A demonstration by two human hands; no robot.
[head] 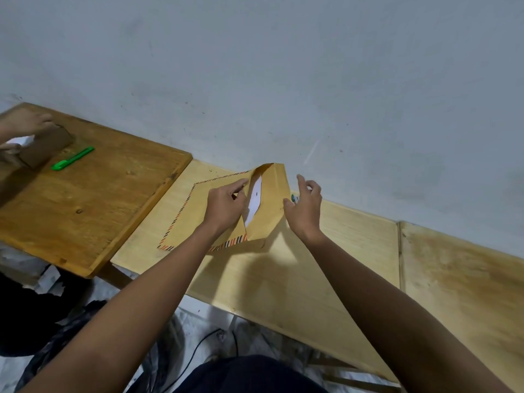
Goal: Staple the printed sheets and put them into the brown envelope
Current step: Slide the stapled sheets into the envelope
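Green pen [73, 158] on darker wooden table [93, 211] (far left), grey wall [283, 66]

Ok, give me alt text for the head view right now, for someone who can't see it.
White sheets sit partly inside a brown envelope lying on a pale wooden table. The left hand holds the envelope mouth and the open right hand hovers beside the raised flap. On the next table, another person's hands handle a second envelope beside a green pen.
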